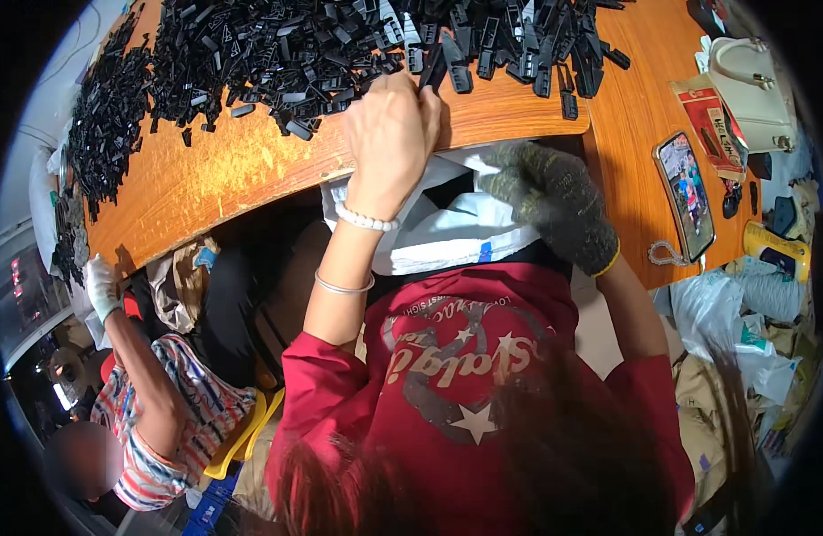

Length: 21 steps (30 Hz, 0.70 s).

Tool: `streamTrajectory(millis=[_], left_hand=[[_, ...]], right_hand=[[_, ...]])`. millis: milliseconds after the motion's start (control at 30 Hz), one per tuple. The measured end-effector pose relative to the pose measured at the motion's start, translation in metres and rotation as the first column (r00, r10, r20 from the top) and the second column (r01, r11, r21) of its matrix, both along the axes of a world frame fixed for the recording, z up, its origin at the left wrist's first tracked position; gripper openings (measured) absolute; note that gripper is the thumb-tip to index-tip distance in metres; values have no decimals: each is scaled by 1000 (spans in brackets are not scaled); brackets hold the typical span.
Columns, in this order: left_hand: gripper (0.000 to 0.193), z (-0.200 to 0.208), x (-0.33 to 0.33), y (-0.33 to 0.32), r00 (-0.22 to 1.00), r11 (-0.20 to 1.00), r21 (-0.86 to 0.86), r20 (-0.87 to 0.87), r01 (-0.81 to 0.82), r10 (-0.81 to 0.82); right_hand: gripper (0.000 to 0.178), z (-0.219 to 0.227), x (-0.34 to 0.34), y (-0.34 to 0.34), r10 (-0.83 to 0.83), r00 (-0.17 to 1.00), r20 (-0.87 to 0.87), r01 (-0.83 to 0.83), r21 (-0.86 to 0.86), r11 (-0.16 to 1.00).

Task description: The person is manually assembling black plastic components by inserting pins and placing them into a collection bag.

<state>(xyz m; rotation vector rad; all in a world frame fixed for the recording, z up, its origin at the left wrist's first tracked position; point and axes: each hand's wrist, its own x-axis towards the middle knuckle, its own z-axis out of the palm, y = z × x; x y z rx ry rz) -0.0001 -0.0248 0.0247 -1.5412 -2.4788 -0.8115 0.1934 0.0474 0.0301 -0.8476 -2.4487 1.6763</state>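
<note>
A large heap of small black plastic parts (277, 54) covers the far side of the wooden table (206, 170). My bare left hand (389, 134), with a white bead bracelet at its wrist, reaches to the near edge of this heap. Its fingers are curled closed at a dark plastic part (435, 71), and most of the fingertips are hidden. Lower and to the right, my right hand (559, 201) wears a dark knitted glove. Motion smears its fingers above an opened white sack (465, 237) at my lap, so their hold cannot be made out.
On the right side of the table lie a phone (686, 192), a red packet (711, 125) and a cream handbag (749, 89). Plastic bags (733, 322) hang beyond the right edge. At left sits another person in a striped shirt (175, 384), one gloved hand (101, 286) at the table edge.
</note>
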Motion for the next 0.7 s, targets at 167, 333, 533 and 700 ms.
streamTrajectory(millis=[167, 333, 533, 700], left_hand=[[18, -2, 2, -14, 988, 986, 164, 155, -30, 4], [16, 5, 17, -41, 913, 973, 137, 343, 185, -222], [8, -5, -6, -49, 988, 957, 286, 124, 55, -94], [12, -15, -17, -47, 991, 994, 99, 131, -45, 32]], right_hand=[[32, -9, -15, 14, 35, 989, -142, -27, 59, 998], [34, -17, -23, 18, 109, 977, -185, -46, 317, 947], [34, -56, -14, 32, 293, 952, -91, -88, 834, 545], [28, -9, -28, 18, 135, 986, -99, -43, 632, 774]])
